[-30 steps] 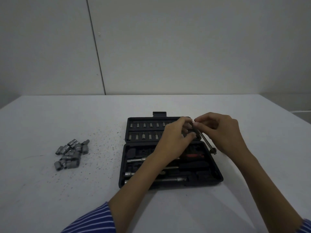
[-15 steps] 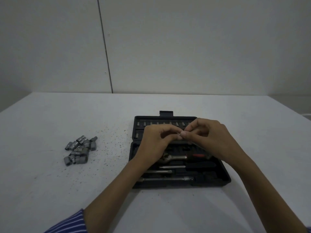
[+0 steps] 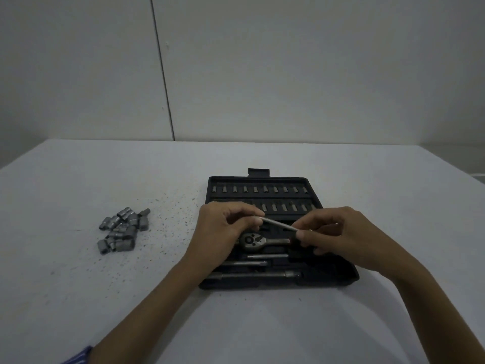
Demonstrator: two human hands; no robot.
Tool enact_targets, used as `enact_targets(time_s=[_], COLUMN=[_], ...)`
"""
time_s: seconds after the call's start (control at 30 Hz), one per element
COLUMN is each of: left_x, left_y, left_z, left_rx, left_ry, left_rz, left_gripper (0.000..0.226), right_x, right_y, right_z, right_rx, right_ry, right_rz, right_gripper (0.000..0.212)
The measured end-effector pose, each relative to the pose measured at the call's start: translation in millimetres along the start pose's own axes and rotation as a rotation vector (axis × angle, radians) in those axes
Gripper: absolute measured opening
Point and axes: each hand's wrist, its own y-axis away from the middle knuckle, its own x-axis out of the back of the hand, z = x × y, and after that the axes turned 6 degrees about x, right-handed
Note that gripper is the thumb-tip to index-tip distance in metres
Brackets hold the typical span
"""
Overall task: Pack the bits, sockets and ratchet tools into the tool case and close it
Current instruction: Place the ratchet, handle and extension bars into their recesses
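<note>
Head view, looking down at a pale table (image 3: 78, 298). An open black tool case (image 3: 338, 281) lies flat in the middle. Its far half holds two rows of small bits (image 3: 265, 189) standing in their slots. Its near half holds a ratchet (image 3: 258, 240) and three metal bars (image 3: 256, 275) lying left to right.

Both hands hover over the middle of the case. The left hand (image 3: 220, 233) pinches one end of a thin metal rod (image 3: 278, 224) between thumb and curled fingers. The right hand (image 3: 341, 236) pinches the other end, fingers curled round it. The rod slants slightly, held just above the ratchet.

A heap of loose sockets (image 3: 121, 231) sits on the table well to the left of the case, not yet packed.

The step in hand looks like seating this rod in the case. The next move likely calls for lining it up with a free groove, which the hands hide, and pressing it down. The sockets would follow, then closing the lid.
</note>
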Motion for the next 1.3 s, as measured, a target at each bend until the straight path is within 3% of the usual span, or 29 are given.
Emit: enact_targets(time_s=[0.17, 0.43, 0.67, 0.93, 1.3], left_x=[8, 21, 18, 15, 13], left_y=[10, 20, 23, 25, 26], left_z=[2, -2, -4, -6, -10], left_rx=[-0.027, -0.18, -0.284, -0.29, -0.305], left_ry=[-0.123, -0.333, -0.422, -0.478, -0.465], left_rz=[-0.044, -0.255, -0.342, -0.368, -0.349], left_gripper=[0.017, 0.01, 0.019, 0.028, 0.02], right_x=[-1, -1, 1, 1, 0], right_y=[6, 17, 24, 26, 23], right_z=[1, 4, 9, 14, 22], right_rx=[-0.024, -0.053, -0.016, 0.029, 0.052], right_ry=[-0.072, -0.07, 0.105, 0.17, 0.261], right_rz=[0.032, 0.025, 0.038, 0.051, 0.059], right_gripper=[0.012, 0.01, 0.004, 0.006, 0.014])
